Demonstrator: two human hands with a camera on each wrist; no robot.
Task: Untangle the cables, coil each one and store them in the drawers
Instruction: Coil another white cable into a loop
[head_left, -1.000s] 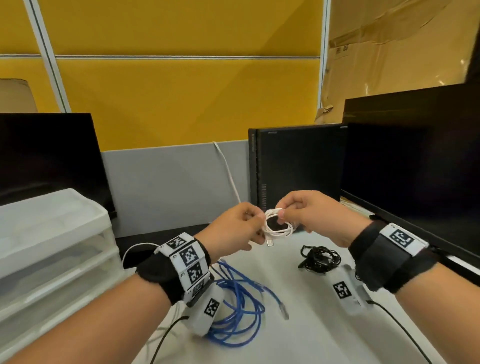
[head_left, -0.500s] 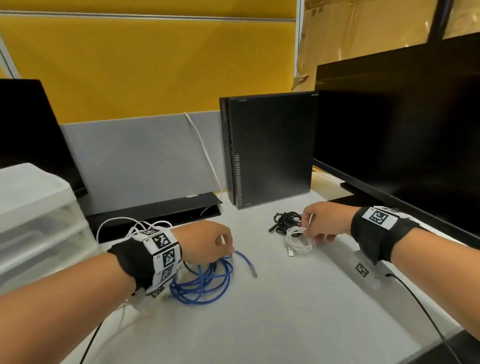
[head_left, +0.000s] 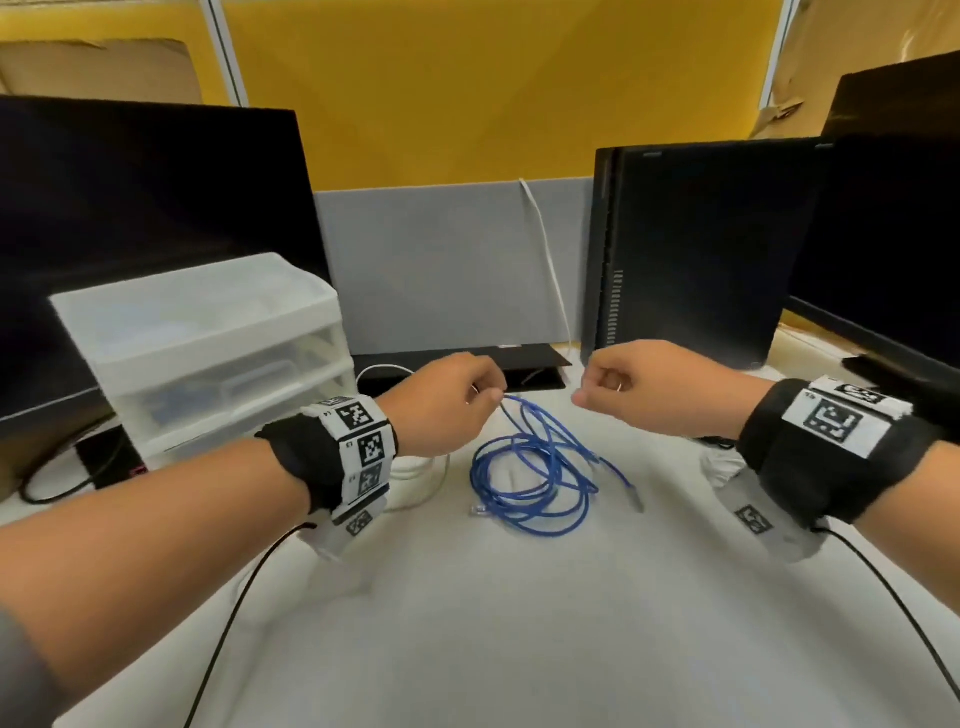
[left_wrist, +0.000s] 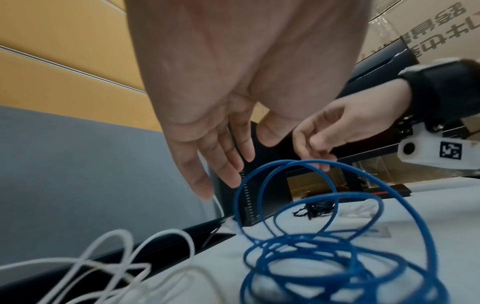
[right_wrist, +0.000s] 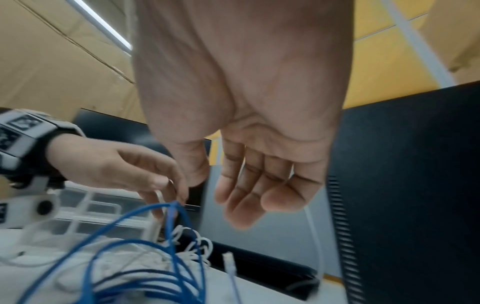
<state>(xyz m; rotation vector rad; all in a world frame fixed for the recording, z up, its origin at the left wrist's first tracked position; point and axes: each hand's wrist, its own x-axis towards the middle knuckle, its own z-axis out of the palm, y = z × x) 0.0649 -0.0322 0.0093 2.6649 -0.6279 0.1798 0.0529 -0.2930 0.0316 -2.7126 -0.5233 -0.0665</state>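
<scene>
While the tabletop (head_left: 519, 623) carries every item, the drawer unit (head_left: 208, 338) is seen standing at its rear left, with its drawers pushed in. The blue cable (head_left: 530, 478) is shown as a loose, uneven coil lying between the two wrists, its loops spread flat and two plug ends trailing to the front and right. A white cable (left_wrist: 124, 253) lies in a loose tangle just left of it, and a small black bundle (left_wrist: 315, 208) sits well to the right. The left hand (head_left: 447, 405) is closed in a pinch on the top strands of the blue cable, which are lifted toward the hand from below and to its right. The right hand (head_left: 634, 395) is held loosely curled, empty, just right of the raised loop. The right hand is judged better placed to take the strand being offered leftward of it.
</scene>
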